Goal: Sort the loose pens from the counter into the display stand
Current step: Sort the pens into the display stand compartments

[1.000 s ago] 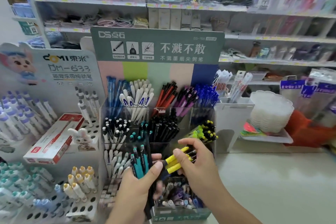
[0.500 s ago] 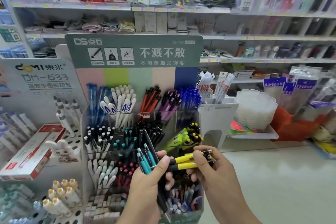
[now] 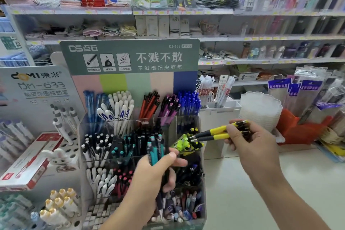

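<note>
Your right hand (image 3: 248, 142) pinches two yellow pens (image 3: 214, 133); left hand (image 3: 153, 172) grips teal pens (image 3: 155, 152). Risk: loose pinch drops them beside the stand (image 3: 202, 201).

Clear glossy plastic display stand (image 3: 186, 158)

Shelves (image 3: 261, 38) w/ towels, pkgs; white bowls (image 3: 261, 112); red-white box (image 3: 28, 164); bunny fig. (image 3: 59, 157).
</note>
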